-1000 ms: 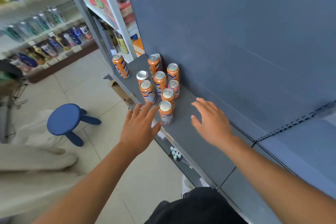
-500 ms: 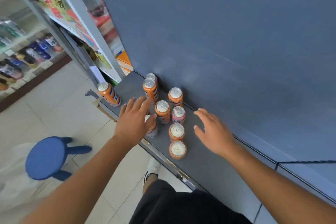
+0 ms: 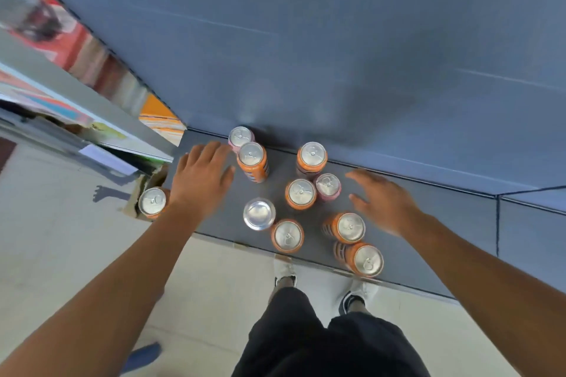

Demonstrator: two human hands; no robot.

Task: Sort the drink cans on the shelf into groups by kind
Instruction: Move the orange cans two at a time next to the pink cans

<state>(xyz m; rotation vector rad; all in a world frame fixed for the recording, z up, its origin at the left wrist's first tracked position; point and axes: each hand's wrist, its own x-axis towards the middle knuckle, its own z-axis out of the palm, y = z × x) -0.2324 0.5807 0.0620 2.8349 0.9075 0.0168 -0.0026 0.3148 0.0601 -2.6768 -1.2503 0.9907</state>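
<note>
The drink cans stand upright on the grey shelf point(image 3: 453, 211), still mixed. Orange cans point(image 3: 300, 194) make up most of the cluster. One pink can point(image 3: 241, 136) sits against the back wall and a second pink can point(image 3: 328, 187) touches its orange neighbours. A plain-topped can point(image 3: 259, 214) shows only its lid, so its kind cannot be told.

The left hand point(image 3: 200, 174) hovers flat beside the rear cans, fingers spread and holding nothing. The right hand point(image 3: 379, 202) is also free, fingers loosely splayed near the second pink can.

The cans are probably stiff, smooth-walled and a little slippery, with some weight if full. Tall and narrow, they would tip at a sideways knock. The best hold looks to be high on the wall, thumb opposite fingers, or fingertips round the top rim where neighbours crowd, then a straight lift.
</note>
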